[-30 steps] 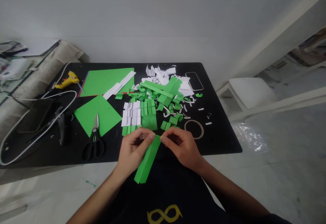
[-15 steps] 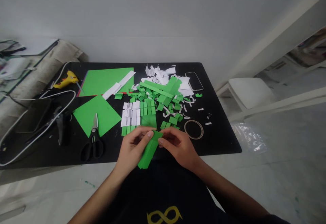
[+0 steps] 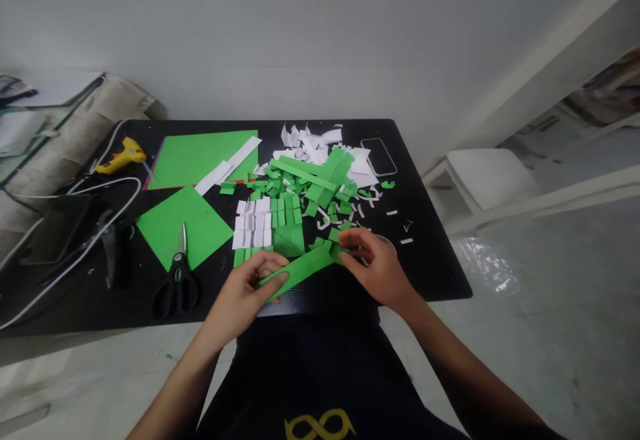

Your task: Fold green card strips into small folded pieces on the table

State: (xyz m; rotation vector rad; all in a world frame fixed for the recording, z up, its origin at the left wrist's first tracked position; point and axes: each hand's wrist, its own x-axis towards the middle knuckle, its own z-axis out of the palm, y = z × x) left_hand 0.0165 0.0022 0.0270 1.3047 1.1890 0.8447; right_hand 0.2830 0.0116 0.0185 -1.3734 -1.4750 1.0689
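Note:
A long green paper strip point(image 3: 304, 272) slants between my hands over the table's front edge. My left hand point(image 3: 250, 287) pinches its lower left end, thumb on top. At the upper right end, the fingers of my right hand point(image 3: 375, 263) close on the strip where it looks folded. Just beyond my left hand lies a block of folded white paper pieces point(image 3: 253, 223), with folded green pieces point(image 3: 287, 211) beside it. A pile of green and white paper scraps point(image 3: 320, 180) spreads behind my hands.
Black-handled scissors point(image 3: 179, 280) lie partly on a green paper square point(image 3: 185, 227). A yellow glue gun point(image 3: 123, 155) and white cable point(image 3: 117, 210) are at the left. Green sheets point(image 3: 205, 153) sit at the back. A phone-shaped outline point(image 3: 379, 157) is at the back right.
The green strip has turned from steep to slanting up to the right. My hands have moved apart, the left down and leftward, the right up and rightward.

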